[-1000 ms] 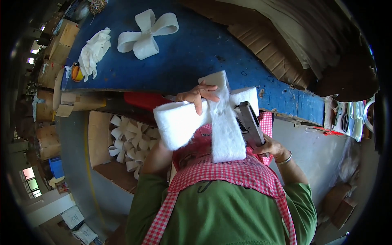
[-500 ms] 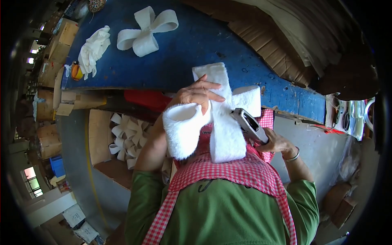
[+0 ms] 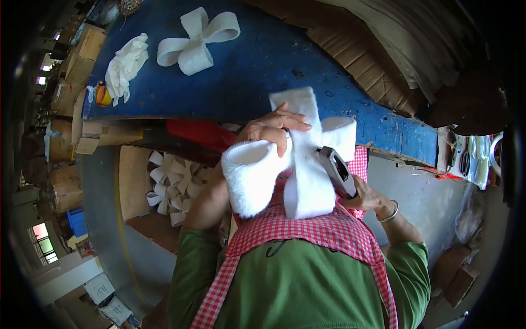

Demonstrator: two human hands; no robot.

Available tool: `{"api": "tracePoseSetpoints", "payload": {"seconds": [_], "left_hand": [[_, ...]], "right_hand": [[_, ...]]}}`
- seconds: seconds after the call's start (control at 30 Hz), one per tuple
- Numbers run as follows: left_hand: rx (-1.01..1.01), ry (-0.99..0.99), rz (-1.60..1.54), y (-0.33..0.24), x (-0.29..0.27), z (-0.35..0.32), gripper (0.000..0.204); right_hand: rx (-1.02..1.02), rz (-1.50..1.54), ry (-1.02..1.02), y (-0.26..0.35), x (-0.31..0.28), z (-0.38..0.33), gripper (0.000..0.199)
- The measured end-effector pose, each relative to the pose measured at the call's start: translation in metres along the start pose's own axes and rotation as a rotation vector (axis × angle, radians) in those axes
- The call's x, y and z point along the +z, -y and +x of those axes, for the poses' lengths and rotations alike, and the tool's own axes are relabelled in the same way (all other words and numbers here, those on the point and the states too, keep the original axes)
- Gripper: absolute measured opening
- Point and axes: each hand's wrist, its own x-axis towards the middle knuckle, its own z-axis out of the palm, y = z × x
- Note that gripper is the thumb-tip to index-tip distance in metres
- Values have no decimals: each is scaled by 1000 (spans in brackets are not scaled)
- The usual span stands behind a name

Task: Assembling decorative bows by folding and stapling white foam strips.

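A white fluffy bow with wide loops hangs in front of my checked apron, near the table's edge. My left hand is closed on it between the upper and left loops, thumb side hidden. In my right hand is a grey and black stapler, its nose against or very near the bow's middle, just under the right loop. Whether its jaws are pressed together I cannot tell. A second white bow lies on the blue table, beyond my left hand.
White gloves or crumpled cloth lie at the table's left end, beside a small yellow-orange object. Below, a cardboard box holds several white bows. Brown cardboard and pale sheets cover the table's right side.
Both hands have shifted slightly to the right, carrying the bow and the stapler with them. The stapler stands a little steeper. The bow on the table stays put.
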Motion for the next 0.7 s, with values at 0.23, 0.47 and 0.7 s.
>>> {"api": "tracePoseSetpoints", "payload": {"seconds": [0.23, 0.47, 0.7], "left_hand": [[24, 41, 116, -5, 5, 6, 28], [24, 55, 76, -1, 4, 7, 26], [-22, -6, -34, 5, 12, 2, 36]], "right_hand": [[282, 228, 125, 11, -5, 9, 67], [342, 192, 128, 4, -2, 11, 67], [325, 165, 3, 3, 6, 13, 63]]}}
